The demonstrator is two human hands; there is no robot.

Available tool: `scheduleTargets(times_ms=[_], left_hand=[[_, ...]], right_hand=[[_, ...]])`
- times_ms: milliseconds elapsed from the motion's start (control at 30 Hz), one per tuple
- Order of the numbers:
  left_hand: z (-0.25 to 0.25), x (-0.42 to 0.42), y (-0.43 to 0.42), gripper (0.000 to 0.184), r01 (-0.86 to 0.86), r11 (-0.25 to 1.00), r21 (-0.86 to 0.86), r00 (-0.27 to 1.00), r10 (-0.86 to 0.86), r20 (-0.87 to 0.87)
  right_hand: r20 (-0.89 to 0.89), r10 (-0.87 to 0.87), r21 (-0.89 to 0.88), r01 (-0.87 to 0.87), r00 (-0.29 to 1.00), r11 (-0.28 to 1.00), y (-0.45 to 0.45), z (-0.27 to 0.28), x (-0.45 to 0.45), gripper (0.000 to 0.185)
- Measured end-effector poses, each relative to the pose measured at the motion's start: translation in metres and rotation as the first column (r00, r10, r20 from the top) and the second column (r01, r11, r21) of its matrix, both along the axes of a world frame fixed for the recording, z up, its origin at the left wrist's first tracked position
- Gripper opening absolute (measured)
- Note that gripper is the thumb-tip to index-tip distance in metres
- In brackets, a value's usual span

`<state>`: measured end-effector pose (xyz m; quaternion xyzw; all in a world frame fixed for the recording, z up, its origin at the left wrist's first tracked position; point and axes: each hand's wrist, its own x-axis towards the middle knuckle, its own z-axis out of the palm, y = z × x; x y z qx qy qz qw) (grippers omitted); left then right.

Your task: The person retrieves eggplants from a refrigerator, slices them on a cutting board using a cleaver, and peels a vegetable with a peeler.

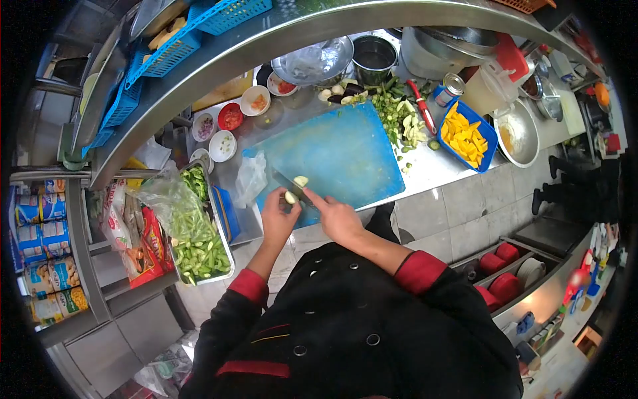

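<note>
On the blue cutting board (345, 149), my right hand (340, 218) grips a kitchen knife (286, 181), its forefinger stretched along the blade. The handle is hidden in my palm. My left hand (280, 211) pinches a pale cut vegetable piece (290, 197) close to the blade's near side. Another pale vegetable piece (301, 181) lies against the blade's far side. A crumpled clear plastic bag (252, 181) rests at the board's left edge, just beyond my left hand.
Left of the board, a metal tray (229, 256) holds cut green vegetables, and small bowls (222, 145) stand behind. Green and white trimmings (397, 113) lie to the right, near a red-handled tool (421, 106) and a blue basket (488, 130) of yellow pieces. A steel shelf (299, 41) overhangs the counter.
</note>
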<state>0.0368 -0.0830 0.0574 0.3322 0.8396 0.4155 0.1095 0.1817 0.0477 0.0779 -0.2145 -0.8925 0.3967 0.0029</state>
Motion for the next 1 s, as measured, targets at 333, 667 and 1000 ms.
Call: scheduleTargets(times_ms=[333,667,1000], left_hand=[[-0.017,-0.021,0.052,0.040,0.307,0.885,-0.349,0.916,-0.374,-0.143],[-0.029,-0.012,0.075,0.035,0.353,0.905,-0.239,0.881,-0.407,-0.240],[-0.030,-0.005,0.071,0.031,0.266,0.944,-0.194,0.925,-0.306,-0.225]], right_hand=[[0.008,-0.340,0.261,0.326,0.940,0.909,0.092,-0.011,0.066,0.052],[0.168,-0.059,0.309,0.004,0.984,0.951,0.084,0.052,0.055,0.050],[0.389,0.094,0.298,-0.222,0.916,0.928,0.093,0.078,0.037,0.049]])
